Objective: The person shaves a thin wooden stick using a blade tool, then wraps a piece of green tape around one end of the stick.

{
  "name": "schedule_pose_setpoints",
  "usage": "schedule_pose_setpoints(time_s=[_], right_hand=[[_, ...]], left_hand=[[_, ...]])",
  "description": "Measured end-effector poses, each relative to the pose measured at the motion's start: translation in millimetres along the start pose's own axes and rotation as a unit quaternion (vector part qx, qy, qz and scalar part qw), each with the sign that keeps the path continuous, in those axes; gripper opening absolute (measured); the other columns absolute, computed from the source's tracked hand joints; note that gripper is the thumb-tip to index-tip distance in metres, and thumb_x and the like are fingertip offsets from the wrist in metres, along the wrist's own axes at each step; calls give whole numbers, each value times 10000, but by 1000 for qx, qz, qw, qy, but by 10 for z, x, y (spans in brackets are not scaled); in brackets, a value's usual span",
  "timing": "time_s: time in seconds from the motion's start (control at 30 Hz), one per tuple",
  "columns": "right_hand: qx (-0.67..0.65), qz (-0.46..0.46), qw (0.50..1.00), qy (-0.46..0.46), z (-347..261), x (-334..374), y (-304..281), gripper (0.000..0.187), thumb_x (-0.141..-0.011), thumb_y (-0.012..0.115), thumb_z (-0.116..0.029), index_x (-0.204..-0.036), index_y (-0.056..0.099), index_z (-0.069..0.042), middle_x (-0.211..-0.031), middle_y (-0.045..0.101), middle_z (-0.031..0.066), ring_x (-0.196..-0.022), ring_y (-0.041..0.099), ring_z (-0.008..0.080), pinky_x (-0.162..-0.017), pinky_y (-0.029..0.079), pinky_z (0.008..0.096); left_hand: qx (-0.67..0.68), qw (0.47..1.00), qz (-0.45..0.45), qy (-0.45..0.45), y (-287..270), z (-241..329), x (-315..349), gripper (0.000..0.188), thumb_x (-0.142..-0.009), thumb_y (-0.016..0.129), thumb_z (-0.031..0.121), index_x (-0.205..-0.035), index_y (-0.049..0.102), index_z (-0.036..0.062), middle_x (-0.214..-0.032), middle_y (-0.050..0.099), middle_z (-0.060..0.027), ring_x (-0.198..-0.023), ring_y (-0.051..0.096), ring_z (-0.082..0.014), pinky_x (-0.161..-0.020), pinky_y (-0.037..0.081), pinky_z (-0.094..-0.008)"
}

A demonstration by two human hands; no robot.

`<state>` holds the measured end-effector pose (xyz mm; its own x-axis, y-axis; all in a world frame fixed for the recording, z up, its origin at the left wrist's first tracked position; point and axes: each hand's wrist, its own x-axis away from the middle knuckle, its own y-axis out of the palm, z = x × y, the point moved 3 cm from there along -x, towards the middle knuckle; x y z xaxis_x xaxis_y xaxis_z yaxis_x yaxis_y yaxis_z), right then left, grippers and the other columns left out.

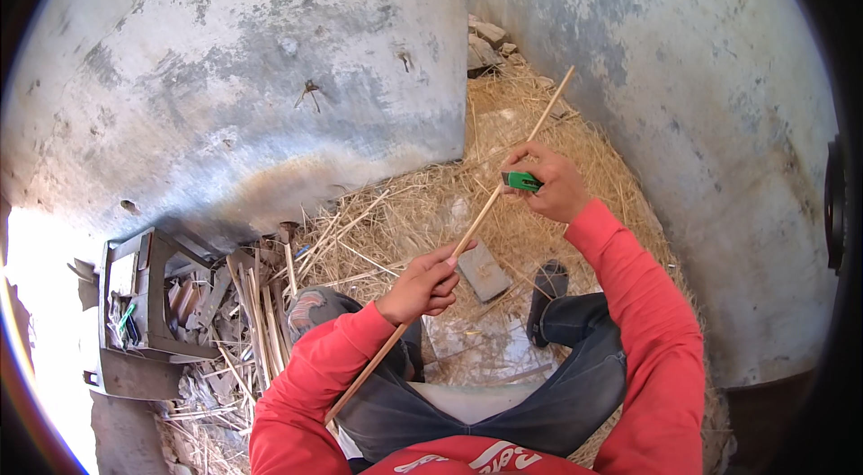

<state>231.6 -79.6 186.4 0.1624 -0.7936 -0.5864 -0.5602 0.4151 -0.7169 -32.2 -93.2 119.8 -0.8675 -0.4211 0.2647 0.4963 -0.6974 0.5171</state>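
A long, thin wooden stick slants across in front of me, from beside my left forearm up to the far right. My left hand is closed round its lower part, thumb lying along it. Farther up the stick, my right hand grips a green utility knife. The knife's front end meets the stick, but I cannot make out how deep the blade sits. Some right-hand fingers reach behind the stick; whether they also press on it is hidden.
A grey-brown brick lies on the straw-covered floor between my feet. At left stands a dark frame with small items on it, beside a bundle of wooden strips. Worn walls rise ahead and right; broken bricks fill their corner.
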Motion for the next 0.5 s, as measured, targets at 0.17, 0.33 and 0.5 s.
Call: schedule_pose_setpoints(time_s=[0.17, 0.33, 0.5], right_hand=[[-130, -49, 986, 96, 238, 93, 82, 105, -804, 727, -55, -906, 707, -34, -895, 661, 68, -823, 680, 234, -724, 540, 355], [-210, 48, 946, 243, 378, 101, 193, 82, -875, 701, -85, -846, 699, -8, -816, 673, 69, -828, 662, 197, -780, 539, 367], [-225, 168, 914, 293, 682, 82, -137, 258, -949, 686, -255, -850, 693, -17, -738, 651, 64, -717, 629, 168, -681, 522, 373]], left_hand=[[-38, 999, -8, 11, 0, -95, -74, 478, -1086, 392, 267, -1536, 349, 113, -610, 245, 67, -470, 233, -50, -443, 249, -218], [-48, 999, -7, 17, 12, -109, -124, 485, -1082, 410, 264, -1534, 349, 101, -615, 269, 67, -482, 262, -48, -458, 268, -217], [-145, 987, 1, 65, 11, -240, -159, 495, -1072, 430, 240, -1535, 350, 86, -619, 304, 68, -505, 310, -44, -482, 305, -211]])
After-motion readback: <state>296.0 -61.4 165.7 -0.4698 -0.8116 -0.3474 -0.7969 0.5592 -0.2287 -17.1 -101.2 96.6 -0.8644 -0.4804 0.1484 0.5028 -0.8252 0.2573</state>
